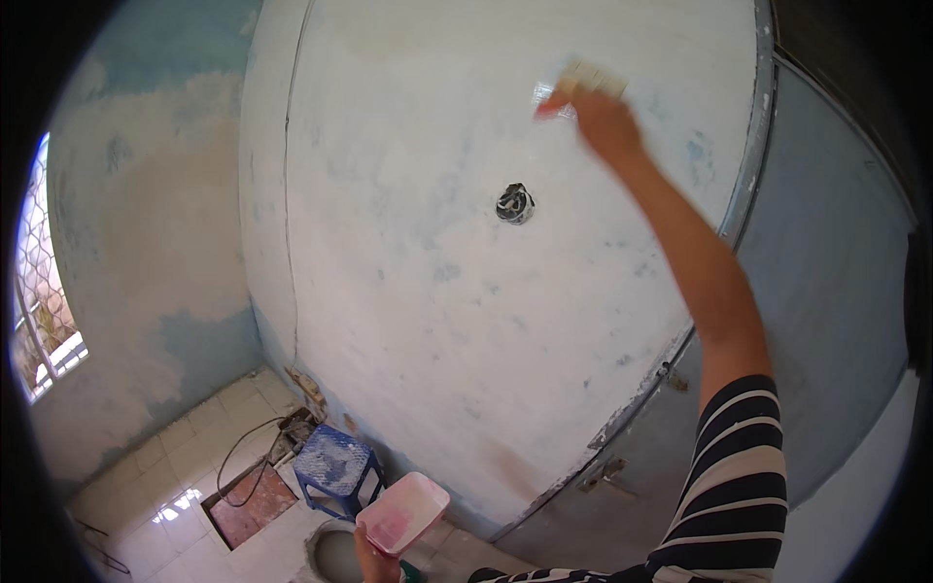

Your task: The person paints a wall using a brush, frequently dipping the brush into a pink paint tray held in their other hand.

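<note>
While the right hand (604, 124) is raised high in the head view, its fingers are closed round a pale yellow tool (589, 76) at the upper part of the wall (389, 291). Motion blurs both, so the tool's exact kind, and any lettering on it, cannot be made out; a shiny whitish part and a reddish patch show at its left end. Whether it touches the wall is hard to tell.

At the lower edge, the left hand (377, 561) is clamped on the near side of a tub (426, 492), pinkish inside; most of the fingers are hidden beneath it and the wrist is cut off. Something green (410, 573) peeks out below the tub, too little of it visible to name.

Just left of the tub stands a blue stool (335, 457), its top smeared white. A bucket (317, 536) is partly covered by the tub and hand. Dark wires fill a round hole (514, 203) in the wall, too tangled to tell apart. At far left, the picture's dark rim cuts off a window (44, 282).
</note>
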Demonstrator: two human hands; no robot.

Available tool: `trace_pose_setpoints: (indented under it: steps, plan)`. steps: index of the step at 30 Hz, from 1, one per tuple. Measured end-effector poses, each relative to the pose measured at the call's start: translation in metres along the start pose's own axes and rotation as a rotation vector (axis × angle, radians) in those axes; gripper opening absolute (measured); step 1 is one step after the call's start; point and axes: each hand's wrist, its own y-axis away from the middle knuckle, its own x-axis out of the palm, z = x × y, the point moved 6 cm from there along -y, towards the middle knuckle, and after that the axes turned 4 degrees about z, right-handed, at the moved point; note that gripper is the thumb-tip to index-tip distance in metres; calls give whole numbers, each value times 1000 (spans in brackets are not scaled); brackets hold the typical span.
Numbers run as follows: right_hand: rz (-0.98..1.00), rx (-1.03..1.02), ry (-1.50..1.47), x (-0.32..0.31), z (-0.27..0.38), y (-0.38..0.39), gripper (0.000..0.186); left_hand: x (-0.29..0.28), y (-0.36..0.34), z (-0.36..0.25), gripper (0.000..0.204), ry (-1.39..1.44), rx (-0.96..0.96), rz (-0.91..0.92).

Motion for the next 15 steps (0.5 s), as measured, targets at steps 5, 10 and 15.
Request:
trace_pose_setpoints:
  steps: [5, 10, 15]
  plan:
    - [-136, -50, 228, 77, 119, 131, 25, -14, -11, -96, 57, -172, 51, 36]
    - [-487, 259, -233, 10, 189, 235, 33, 3, 2, -88, 57, -158, 55, 72]
    - [-455, 894, -800, 43, 274, 427, 26, 15, 41, -56, 55, -227, -40, 61]
